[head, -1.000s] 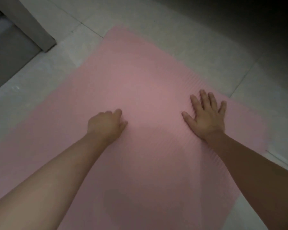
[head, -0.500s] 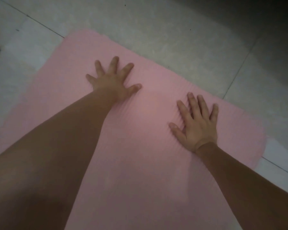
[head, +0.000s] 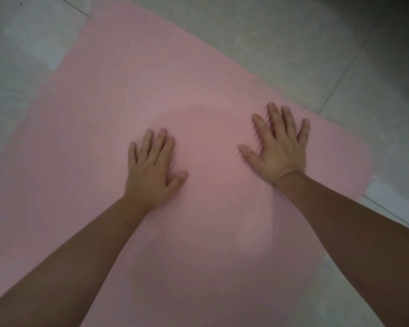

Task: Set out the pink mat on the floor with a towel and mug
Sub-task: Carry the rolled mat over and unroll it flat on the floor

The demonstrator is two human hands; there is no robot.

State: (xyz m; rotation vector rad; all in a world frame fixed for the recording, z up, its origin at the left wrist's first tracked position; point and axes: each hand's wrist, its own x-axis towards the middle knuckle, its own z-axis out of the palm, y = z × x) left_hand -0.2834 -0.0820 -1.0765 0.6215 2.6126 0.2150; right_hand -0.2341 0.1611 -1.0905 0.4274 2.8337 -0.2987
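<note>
Both the left hand [head: 151, 171] and right hand [head: 278, 149] are pressed open and flat, gripping nothing, on the pink mat [head: 132, 90], which is judged soft, light and best gripped by the edge beyond the fingertips.

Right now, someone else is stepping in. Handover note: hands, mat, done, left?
Left hand: open, palm flat on the pink mat, fingers spread, holding nothing.
Right hand: open, palm flat on the mat nearer its right end, holding nothing.
Mat: unrolled flat on the tiled floor, rounded far-right corner in view.
Done: mat laid out, both hands pressed on it.
Left: towel and mug. Neither is in view, so they have to be fetched and set out.
</note>
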